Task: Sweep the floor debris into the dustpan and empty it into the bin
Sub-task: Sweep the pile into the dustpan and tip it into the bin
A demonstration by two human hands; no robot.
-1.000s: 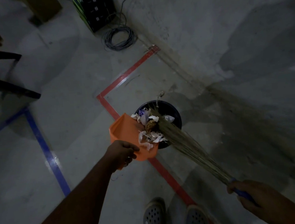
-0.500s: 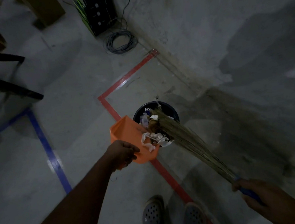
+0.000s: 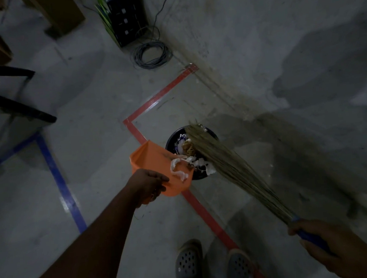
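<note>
Since a second ago my long straw broom (image 3: 229, 166) has swung across the round black bin (image 3: 203, 175), pushing white paper scraps (image 3: 181, 167) off the tilted orange plastic dustpan (image 3: 152, 158). The dustpan sits at the bin's 9 o'clock, lip over the rim; my left hand (image 3: 147, 185) pinches its rear edge, and my right hand (image 3: 320, 240) is wrapped around the broom's blue handle. Some scraps cling on, so I judge emptying unfinished.

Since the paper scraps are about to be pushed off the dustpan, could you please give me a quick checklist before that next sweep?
1. Left hand grips the orange dustpan: ok.
2. Dustpan's open edge over the black bin: ok.
3. Right hand holds the broom handle: ok.
4. Bristles lie over the bin mouth beside the scraps: ok.
5. Paper scraps all off the pan: not ok, some remain.
6. Room left in the bin: cannot tell.
</note>
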